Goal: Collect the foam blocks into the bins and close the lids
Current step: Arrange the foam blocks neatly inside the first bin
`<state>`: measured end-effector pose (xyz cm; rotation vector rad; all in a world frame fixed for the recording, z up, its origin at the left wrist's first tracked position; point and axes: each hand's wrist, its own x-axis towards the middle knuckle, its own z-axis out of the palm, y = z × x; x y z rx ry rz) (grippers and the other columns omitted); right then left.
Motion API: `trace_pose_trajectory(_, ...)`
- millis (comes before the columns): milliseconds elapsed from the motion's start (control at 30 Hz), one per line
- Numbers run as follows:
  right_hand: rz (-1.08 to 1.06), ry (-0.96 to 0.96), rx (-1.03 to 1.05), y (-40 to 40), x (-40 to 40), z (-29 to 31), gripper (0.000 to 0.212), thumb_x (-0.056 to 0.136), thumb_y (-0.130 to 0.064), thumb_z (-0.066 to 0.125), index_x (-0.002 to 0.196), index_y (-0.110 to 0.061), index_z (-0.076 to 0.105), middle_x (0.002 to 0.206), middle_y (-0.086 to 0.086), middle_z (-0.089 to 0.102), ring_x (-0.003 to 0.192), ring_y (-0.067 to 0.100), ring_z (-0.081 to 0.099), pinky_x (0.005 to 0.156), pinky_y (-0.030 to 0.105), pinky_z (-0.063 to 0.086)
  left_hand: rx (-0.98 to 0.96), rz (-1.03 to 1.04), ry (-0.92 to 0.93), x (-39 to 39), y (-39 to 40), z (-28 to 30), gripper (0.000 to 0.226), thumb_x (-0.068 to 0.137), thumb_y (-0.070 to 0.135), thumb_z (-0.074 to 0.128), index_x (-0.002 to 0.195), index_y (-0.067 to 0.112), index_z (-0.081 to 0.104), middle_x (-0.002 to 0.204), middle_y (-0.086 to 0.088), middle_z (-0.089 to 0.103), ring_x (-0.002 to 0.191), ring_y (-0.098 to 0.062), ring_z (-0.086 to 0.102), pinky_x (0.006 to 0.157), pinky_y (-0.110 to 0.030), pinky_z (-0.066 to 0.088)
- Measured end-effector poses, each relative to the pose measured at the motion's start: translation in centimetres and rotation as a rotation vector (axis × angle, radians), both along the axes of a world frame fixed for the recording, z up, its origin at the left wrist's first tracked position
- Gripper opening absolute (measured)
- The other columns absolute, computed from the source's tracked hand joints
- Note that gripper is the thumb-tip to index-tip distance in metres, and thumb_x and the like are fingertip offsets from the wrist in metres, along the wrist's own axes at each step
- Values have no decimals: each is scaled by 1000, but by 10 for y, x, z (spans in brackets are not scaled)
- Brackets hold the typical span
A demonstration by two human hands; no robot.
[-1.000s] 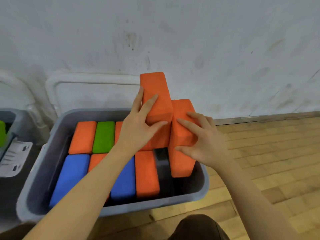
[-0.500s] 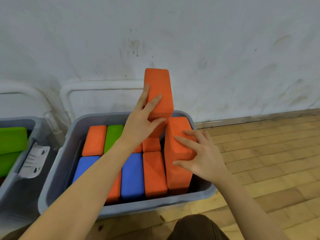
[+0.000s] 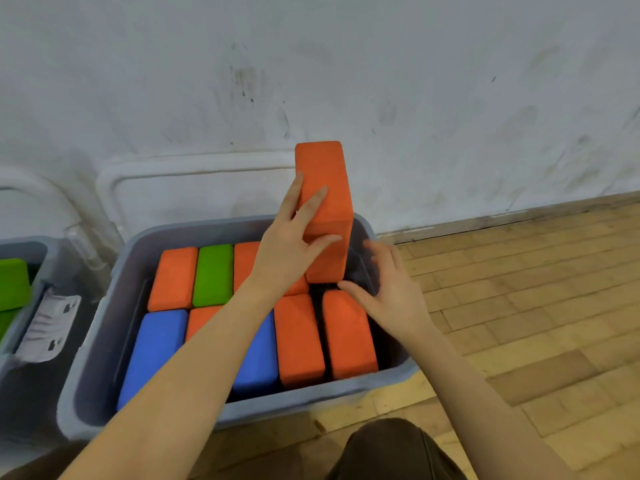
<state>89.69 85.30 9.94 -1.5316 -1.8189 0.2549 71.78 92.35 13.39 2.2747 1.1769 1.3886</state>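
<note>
A grey bin [image 3: 391, 377] on the floor holds several foam blocks lying flat: orange, green and blue. My left hand [image 3: 294, 240] grips an upright orange block [image 3: 327, 188] that stands on end over the bin's far right corner. My right hand [image 3: 391, 289] hovers with spread, blurred fingers just past the far end of an orange block [image 3: 348, 332] lying flat along the bin's right wall; a fingertip touches its end. Another orange block [image 3: 299, 337] lies beside it.
A second grey bin [image 3: 24, 320] with green blocks [image 3: 12, 284] stands at the left. Two translucent lids [image 3: 194, 192] lean against the white wall behind the bins. Wooden floor stretches to the right. My knee [image 3: 388, 448] is at the bottom.
The orange block under my right hand went from standing on end to lying flat in the bin's right slot. My right hand let it go. My left hand lowered its block slightly.
</note>
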Motion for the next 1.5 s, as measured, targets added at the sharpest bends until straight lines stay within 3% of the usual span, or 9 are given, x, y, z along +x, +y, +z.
trace_pose_trajectory(133,134,155,-82,25,-3,16,96,81,-34,68,142,-55,-3,152,-13,22,127,13,43,83,49,52,-60,-18,41,8,2,-7,68,80,27,71,141,21,40,156,-3,16,127,11,17,96,-21,34)
trace_pose_trajectory(367,203,274,-21,52,-3,16,74,88,-12,59,140,-52,24,132,-9,46,106,10,57,86,42,52,-39,40,-38,8,11,-19,59,85,20,68,139,13,43,152,-13,24,123,1,32,94,3,21)
trace_pose_trajectory(500,146,203,-31,57,0,11,71,89,-23,60,143,-46,22,136,-15,46,104,2,58,84,35,53,-27,36,-27,3,15,-26,59,86,23,66,140,14,42,153,-13,24,130,-14,38,91,-14,39)
trace_pose_trajectory(633,-51,-180,-127,46,-2,-29,66,88,-43,57,143,-17,32,142,2,43,122,26,47,94,40,42,-6,95,54,4,12,-26,59,86,24,66,139,12,43,151,-16,27,95,-39,59,82,-15,40)
trace_pose_trajectory(867,-141,-419,-552,28,-19,-73,93,85,-66,46,151,-16,3,157,17,3,140,38,13,111,46,21,40,127,74,-17,7,-36,61,90,41,50,138,4,42,147,-23,31,128,-19,37,94,-18,36)
trace_pose_trajectory(1033,-116,-308,-624,18,-30,-76,100,81,-61,56,150,-23,-6,156,15,-14,132,46,27,98,49,39,70,150,128,-23,6,-41,61,92,46,45,137,4,45,145,-22,36,112,-19,48,83,-29,48)
trace_pose_trajectory(1133,-90,-223,-527,16,-33,-73,80,80,-48,64,141,-22,19,155,10,2,124,41,40,83,44,50,87,135,171,-20,5,-43,54,89,36,52,135,6,48,144,-21,38,99,-19,56,76,-27,50)
trace_pose_trajectory(1200,-59,-249,-490,16,-31,-69,71,78,-48,64,134,-23,28,153,7,8,119,37,46,78,41,51,59,137,154,-15,5,-45,54,88,36,52,134,7,49,144,-21,39,111,-18,51,79,-26,49)
trace_pose_trajectory(1500,62,-98,-548,14,-19,-76,75,84,-47,60,143,-22,21,152,2,14,126,26,42,90,42,48,-163,132,224,12,15,-78,53,83,23,68,132,7,52,142,-24,40,113,-35,57,75,-40,53)
